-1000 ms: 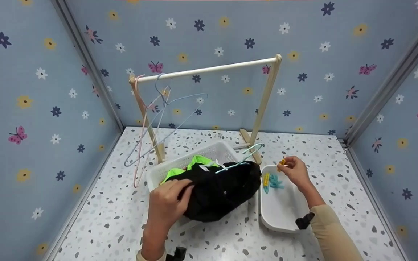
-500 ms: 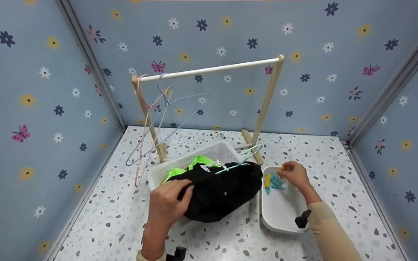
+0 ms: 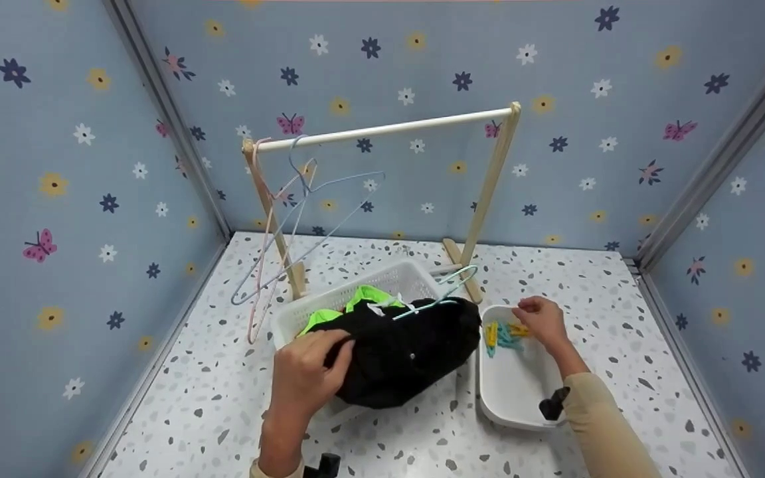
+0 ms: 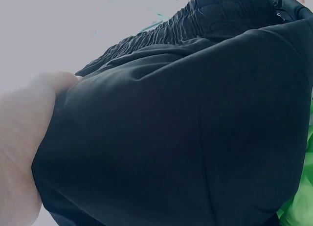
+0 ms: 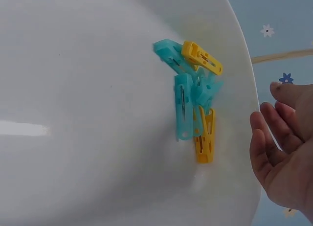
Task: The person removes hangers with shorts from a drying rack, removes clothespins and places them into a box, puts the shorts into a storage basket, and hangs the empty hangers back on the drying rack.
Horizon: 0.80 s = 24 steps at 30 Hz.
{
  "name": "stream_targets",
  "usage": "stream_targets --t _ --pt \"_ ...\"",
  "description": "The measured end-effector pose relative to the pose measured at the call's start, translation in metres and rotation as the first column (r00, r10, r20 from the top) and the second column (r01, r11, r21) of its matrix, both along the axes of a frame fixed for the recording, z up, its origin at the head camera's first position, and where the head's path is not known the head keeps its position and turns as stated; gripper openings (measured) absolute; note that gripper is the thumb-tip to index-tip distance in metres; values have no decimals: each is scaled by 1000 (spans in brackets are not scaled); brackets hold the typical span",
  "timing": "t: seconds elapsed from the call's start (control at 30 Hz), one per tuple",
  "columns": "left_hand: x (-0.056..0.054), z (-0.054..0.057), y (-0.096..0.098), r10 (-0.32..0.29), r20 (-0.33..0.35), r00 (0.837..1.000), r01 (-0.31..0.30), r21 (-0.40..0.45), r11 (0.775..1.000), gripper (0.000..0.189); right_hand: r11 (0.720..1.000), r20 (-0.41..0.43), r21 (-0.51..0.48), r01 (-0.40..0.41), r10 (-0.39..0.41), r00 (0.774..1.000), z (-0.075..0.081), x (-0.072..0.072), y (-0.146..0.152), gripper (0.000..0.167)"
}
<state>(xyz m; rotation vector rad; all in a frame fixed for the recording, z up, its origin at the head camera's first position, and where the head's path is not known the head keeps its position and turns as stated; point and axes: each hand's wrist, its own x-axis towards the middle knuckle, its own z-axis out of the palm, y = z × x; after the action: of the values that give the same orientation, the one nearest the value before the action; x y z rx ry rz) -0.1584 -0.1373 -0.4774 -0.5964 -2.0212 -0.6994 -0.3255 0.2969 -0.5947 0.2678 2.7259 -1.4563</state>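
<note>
My left hand [image 3: 306, 368] pinches the edge of black pants [image 3: 416, 365] between thumb and fingers. Their gathered elastic waistband [image 4: 171, 30] shows in the left wrist view. A mint-green hanger [image 3: 425, 307] lies at the waist opening, its lower part hidden in the cloth. Over the far end of a white tub [image 3: 515, 392], my right hand [image 3: 543, 322] holds nothing, its fingers loosely curved and parted. Inside the tub, several teal clothespins [image 5: 184, 106] and two yellow clothespins [image 5: 205, 138] lie in a small heap beside those fingers.
Behind the pants, a white perforated basket [image 3: 319, 305] contains bright green cloth [image 3: 366, 295]. A wooden rack with a white rail [image 3: 389, 127] stands at the back. From the rail's left end hang a pink hanger [image 3: 259, 265] and a blue hanger [image 3: 339, 226].
My right hand has lowered into the tub's far end and let go of a yellow clothespin, which now lies with the others. The left hand keeps its grip on the pants.
</note>
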Motion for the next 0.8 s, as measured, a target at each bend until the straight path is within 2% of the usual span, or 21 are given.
stream_targets --t 0.27,0.33,0.4,0.47,0.6,0.7,0.8 --pt "1 2 2 0 10 1000 0 0 1000 7 999 -135 -29 -36 31 990 18 9 -7 20" --pt "2 1 1 1 13 1000 -1 0 1000 7 996 -169 -33 -79 72 983 24 15 -13 20" --pt "3 0 0 2 18 1000 -2 2 1000 7 988 -213 -17 -155 148 966 30 21 -22 22" --pt "4 -1 -1 4 18 1000 -4 3 1000 8 967 -256 14 -254 249 934 37 27 -31 29" --pt "4 -2 -2 15 25 1000 -15 0 1000 7 898 -325 56 -435 429 843 51 35 -52 45" --pt "3 -2 -2 31 26 999 -30 -13 999 7 855 -364 106 -508 509 780 59 38 -66 44" --pt "3 -3 -2 50 28 998 -49 -27 998 7 840 -408 166 -516 535 740 60 38 -76 33"
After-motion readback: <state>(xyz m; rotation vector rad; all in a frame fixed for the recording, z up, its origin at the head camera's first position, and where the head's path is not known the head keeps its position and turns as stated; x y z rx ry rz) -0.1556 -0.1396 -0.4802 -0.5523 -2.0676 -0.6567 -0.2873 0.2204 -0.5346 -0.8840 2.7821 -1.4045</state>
